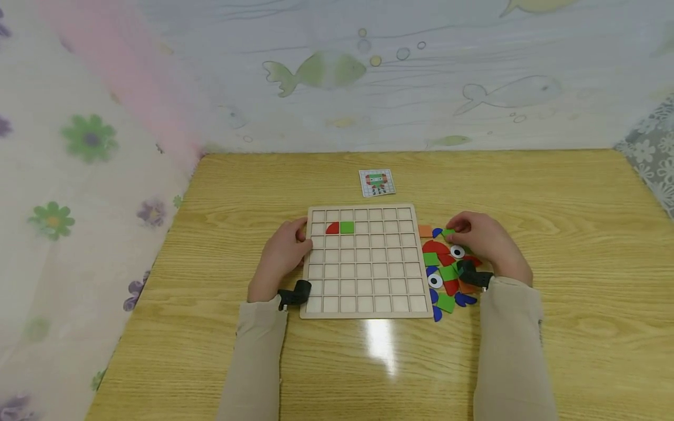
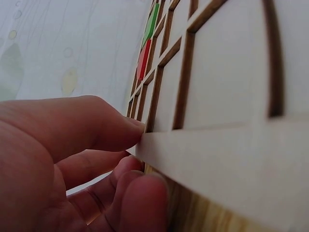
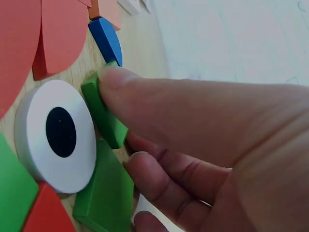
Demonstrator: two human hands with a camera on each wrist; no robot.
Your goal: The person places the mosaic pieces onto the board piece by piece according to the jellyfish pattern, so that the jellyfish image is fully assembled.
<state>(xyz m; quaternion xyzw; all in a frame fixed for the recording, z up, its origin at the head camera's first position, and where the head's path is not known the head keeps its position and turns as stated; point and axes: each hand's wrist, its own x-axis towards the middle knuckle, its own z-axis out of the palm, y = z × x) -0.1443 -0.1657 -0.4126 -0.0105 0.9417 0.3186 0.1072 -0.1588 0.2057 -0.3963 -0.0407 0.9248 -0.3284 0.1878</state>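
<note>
The wooden grid board lies flat, with a red quarter-round piece and a green square side by side in its second row. My left hand grips the board's left edge; in the left wrist view, the thumb of that hand lies on the rim. Right of the board, my right hand pinches a green piece at the top of the loose pieces. The right wrist view shows this hand with its thumb on the green piece, beside a white eye disc.
Loose red, green, blue and orange pieces, with white eye discs, lie along the board's right side. A small picture card is behind the board on the wooden table. Patterned walls stand behind and at the left.
</note>
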